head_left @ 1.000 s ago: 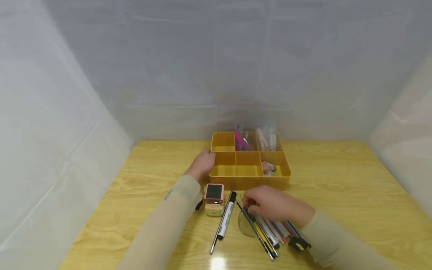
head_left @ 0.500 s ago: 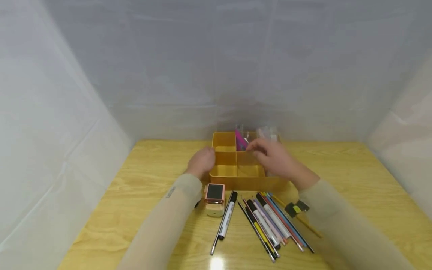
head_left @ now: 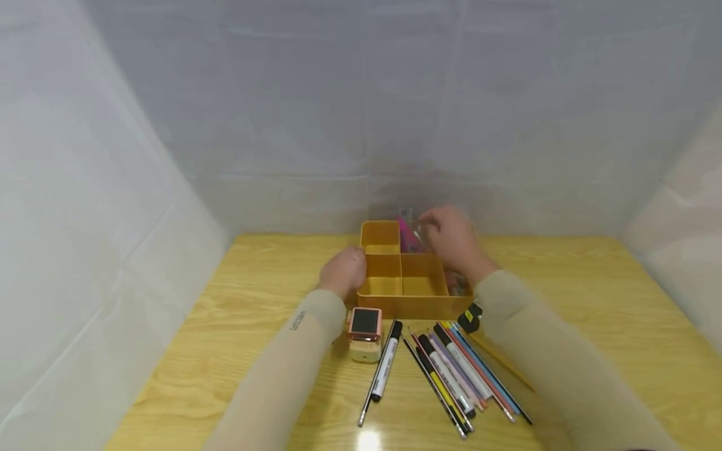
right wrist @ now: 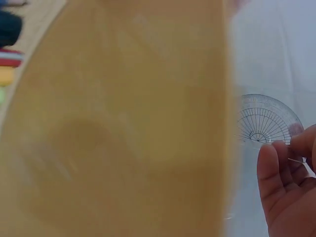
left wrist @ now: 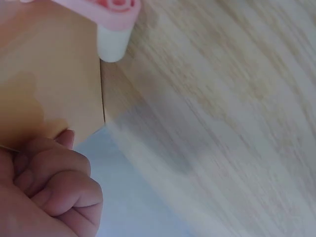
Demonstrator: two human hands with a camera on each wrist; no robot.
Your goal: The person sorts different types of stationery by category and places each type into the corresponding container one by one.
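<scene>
While pinched in the right hand [right wrist: 289,192], a clear, line-marked half-round protractor [right wrist: 264,121].

Pink-topped stamp [head_left: 364,332] beside black-and-white marker [head_left: 387,368] near the tabletop's [head_left: 564,300] front edge; row of pens [head_left: 459,373] to their right; black clip [head_left: 470,318] just behind.

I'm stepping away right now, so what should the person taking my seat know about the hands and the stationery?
Left hand: fingers curled, resting against the yellow organizer tray at its left wall.
Right hand: pinches a clear protractor over the tray's back compartments.
Done: a pink item stands in a back compartment.
Left: pens and pencils, a black marker and a small pink device lie on the table in front of the tray.
</scene>
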